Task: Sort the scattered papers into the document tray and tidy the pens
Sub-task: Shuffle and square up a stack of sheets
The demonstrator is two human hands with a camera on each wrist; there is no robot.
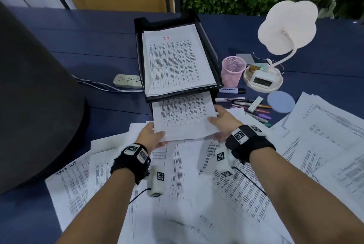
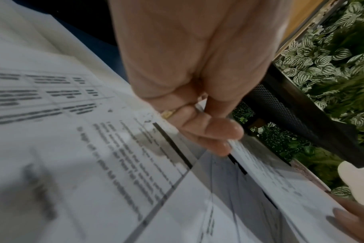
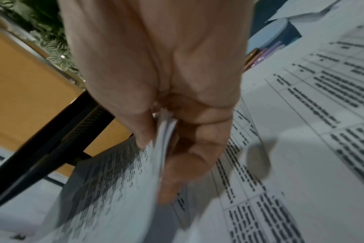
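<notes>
Blue desk's buried in loose papers (image 1: 226, 194). Left hand (image 1: 150, 135) and right hand (image 1: 222, 120) each pinch a side of one stack (image 1: 184, 117), probably keeping it level while feeding the tray (image 1: 208, 47)'s lower shelf; pens (image 1: 254, 109) lie scattered right.

Office desk: document tray (image 1: 208, 50), pen cup (image 1: 232, 71) (pink mesh), desk lamp (image 1: 287, 27).

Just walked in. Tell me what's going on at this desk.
A person is sorting printed sheets. Both hands, the left hand and right hand, pinch a thin stack of white printed papers whose far end is in the lower tier of the black mesh document tray. The top tier already holds paper. Many loose sheets and the coloured pens still lie scattered beside the empty pink mesh cup.
</notes>
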